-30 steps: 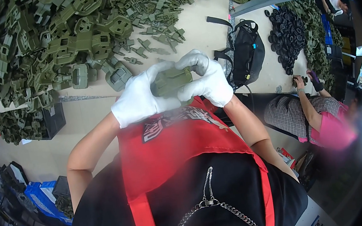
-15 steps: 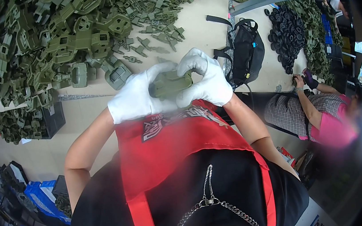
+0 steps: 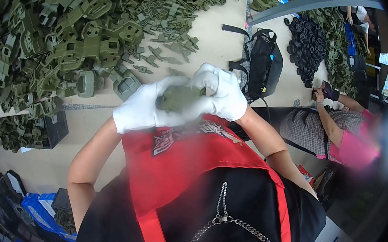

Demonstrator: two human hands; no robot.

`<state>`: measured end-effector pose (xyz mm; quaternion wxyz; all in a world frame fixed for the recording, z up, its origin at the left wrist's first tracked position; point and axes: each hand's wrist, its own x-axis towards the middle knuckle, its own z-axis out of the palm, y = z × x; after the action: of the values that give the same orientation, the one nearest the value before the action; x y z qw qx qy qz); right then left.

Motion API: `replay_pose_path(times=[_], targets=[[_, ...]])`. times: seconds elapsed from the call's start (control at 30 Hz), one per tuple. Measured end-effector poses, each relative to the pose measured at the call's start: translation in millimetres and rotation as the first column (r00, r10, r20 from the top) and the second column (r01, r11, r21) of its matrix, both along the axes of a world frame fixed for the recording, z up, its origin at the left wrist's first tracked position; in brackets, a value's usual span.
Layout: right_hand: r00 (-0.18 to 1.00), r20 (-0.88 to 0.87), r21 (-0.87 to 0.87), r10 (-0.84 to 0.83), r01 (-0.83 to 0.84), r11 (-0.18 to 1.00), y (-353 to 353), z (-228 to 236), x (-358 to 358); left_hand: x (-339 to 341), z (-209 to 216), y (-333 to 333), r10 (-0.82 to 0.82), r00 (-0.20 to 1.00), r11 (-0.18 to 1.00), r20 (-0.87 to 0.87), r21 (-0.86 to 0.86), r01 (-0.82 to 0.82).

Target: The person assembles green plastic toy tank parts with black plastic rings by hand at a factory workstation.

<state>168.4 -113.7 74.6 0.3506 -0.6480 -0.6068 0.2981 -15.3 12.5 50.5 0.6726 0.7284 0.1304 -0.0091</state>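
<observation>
Both my hands wear white gloves and meet in front of my red apron, around one olive-green plastic part (image 3: 178, 98). My left hand (image 3: 142, 107) wraps its left end. The fingers of my right hand (image 3: 219, 92) curl onto its right end. A haze over the middle of the picture blurs the part, so its exact kind cannot be made out. Just beyond my left hand, a loose green part with a square opening (image 3: 126, 84) lies at the near edge of a large pile of green plastic parts (image 3: 80, 50). Smaller green pieces (image 3: 155, 53) are scattered beyond my hands.
A black bag (image 3: 263, 60) with straps lies right of my hands. Behind it is a heap of black wheel-like rings (image 3: 306, 43). A co-worker in pink (image 3: 356, 140) sits at the right, hands by that heap. A dark bin (image 3: 56, 129) of green parts stands at left.
The green part has turned a little between my hands, and its outline looks different. My right hand has shifted slightly down and left. The co-worker's hands have moved a little.
</observation>
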Motion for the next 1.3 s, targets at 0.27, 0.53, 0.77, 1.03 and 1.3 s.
replay_pose_path(times=[0.27,0.53,0.77,1.03,1.3], targets=[[0.967,-0.179,0.025,-0.183,0.191,0.981,5,2,-20,3,-2,-9,0.171,0.976,0.956,-0.132,-0.218,-0.197],[0.883,-0.221,0.144,-0.415,0.45,0.881,-6,-20,-39,13,4,-14,0.259,0.932,0.893,-0.254,-0.305,-0.331],[0.881,-0.038,-0.118,-0.472,0.465,0.877,-5,-9,-28,12,-28,-11,0.287,0.931,0.831,-0.225,-0.426,-0.359],[0.635,-0.48,-0.414,-0.606,0.445,0.794,1,-23,-14,15,-18,14,0.087,0.966,0.873,-0.245,-0.449,-0.192],[0.463,-0.627,-0.501,-0.627,0.376,0.779,5,-38,-14,10,-53,18,0.063,0.975,0.801,-0.212,-0.572,-0.176]])
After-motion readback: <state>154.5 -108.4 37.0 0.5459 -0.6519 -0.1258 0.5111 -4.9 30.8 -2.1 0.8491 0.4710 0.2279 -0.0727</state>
